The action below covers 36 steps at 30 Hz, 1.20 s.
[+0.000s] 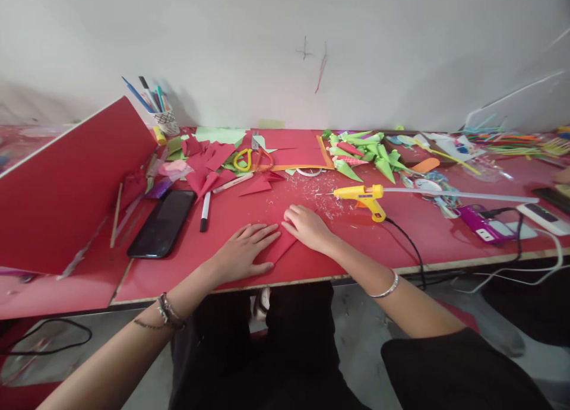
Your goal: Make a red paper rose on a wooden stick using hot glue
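A folded piece of red paper (pixel 284 245) lies on the red table near its front edge, hard to tell from the tabletop. Flat beside it, my left hand (pixel 244 251) has its fingers stretched out, the tips resting at the paper's left side. My right hand (pixel 308 227) bears down on the upper right part of the paper with curled fingers, thumb and fingertips close together. How much paper sits under those fingers is hidden. Just beyond my right hand is a yellow hot glue gun (pixel 361 197) with a long clear glue stick, lying among stringy glue scraps.
At left are a black phone (pixel 162 223), a marker (pixel 205 211) and a leaning red board (pixel 75 190). Farther back are red paper pieces (pixel 214 157), yellow-handled scissors (pixel 244 159) and green paper cones (pixel 383 160). A purple power socket (pixel 483 224) with cables is at right.
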Tool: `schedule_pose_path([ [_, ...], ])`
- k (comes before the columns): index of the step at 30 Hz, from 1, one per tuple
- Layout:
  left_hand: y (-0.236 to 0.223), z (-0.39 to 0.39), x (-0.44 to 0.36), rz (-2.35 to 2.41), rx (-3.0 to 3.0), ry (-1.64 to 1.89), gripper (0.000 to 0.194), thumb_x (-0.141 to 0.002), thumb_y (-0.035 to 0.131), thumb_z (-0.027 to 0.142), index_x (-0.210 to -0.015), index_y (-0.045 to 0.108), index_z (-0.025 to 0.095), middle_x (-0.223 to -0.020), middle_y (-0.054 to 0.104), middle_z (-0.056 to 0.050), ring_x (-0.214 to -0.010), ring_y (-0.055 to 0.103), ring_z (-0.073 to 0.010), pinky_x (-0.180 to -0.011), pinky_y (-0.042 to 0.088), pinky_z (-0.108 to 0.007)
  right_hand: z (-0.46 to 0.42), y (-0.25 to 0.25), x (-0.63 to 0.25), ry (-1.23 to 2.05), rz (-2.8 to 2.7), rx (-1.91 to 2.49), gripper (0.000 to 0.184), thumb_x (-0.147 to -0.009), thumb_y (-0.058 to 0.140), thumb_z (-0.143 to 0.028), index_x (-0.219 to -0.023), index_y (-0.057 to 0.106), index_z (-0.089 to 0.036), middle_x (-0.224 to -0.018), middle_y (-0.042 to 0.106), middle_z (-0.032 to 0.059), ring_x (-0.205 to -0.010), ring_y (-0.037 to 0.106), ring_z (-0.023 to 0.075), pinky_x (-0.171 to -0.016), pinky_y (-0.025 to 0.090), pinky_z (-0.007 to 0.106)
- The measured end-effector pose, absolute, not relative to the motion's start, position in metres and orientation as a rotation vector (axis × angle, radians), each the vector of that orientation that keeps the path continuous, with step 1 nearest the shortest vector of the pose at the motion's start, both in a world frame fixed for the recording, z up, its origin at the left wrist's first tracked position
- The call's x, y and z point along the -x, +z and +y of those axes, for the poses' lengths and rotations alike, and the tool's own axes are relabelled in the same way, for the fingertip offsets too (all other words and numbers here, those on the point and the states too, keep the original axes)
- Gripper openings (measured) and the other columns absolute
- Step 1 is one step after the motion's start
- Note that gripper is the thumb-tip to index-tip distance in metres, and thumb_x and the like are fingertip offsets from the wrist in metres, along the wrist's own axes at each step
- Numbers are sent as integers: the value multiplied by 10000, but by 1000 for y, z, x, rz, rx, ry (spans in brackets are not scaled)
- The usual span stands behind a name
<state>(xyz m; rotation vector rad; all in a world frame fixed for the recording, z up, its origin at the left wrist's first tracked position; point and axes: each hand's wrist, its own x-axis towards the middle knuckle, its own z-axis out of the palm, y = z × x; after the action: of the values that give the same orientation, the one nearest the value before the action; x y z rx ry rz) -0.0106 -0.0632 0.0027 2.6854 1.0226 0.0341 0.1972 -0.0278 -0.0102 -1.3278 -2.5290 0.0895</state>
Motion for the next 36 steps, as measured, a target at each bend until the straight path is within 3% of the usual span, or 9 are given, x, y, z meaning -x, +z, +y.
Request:
schedule_pose_path([
  [24, 3, -65, 10, 1027, -2729, 38, 624, -812, 359, 509, -1355, 169, 269, -1412, 243, -2, -1271, 216, -222, -1039, 155, -395, -27, -13, -195, 15, -2583, 1379, 197, -875, 380, -232, -757, 521, -162, -796, 532, 52, -750, 482, 159, -641, 321, 262],
  [30, -1, -64, 10, 1023, -2714, 51, 668, -788, 404, 504, -1359, 158, 258, -1415, 235, 2, -1268, 216, -228, -1043, 141, -399, -43, -5, -202, 19, -2443, 1345, 169, -840, 437, -232, -946, 531, -141, -916, 541, 87, -860, 476, 193, -772, 368, 313],
  [33, -2, -64, 10, 1020, -2705, 69, 678, -781, 421, 493, -1360, 150, 265, -1412, 243, 2, -1264, 222, -229, -1040, 146, -401, -66, 0, -208, -29, -2491, 1147, 215, -852, 408, -237, -989, 564, -180, -1014, 537, 84, -968, 461, 201, -922, 289, 395],
  [36, -2, -64, 10, 1024, -2698, 80, 694, -772, 438, 484, -1361, 137, 275, -1409, 250, 4, -1263, 222, -231, -1038, 149, -405, -90, -1, -211, 96, -2621, 894, 233, -854, 409, -270, -997, 590, -234, -1022, 552, 49, -981, 473, 171, -970, 259, 392],
])
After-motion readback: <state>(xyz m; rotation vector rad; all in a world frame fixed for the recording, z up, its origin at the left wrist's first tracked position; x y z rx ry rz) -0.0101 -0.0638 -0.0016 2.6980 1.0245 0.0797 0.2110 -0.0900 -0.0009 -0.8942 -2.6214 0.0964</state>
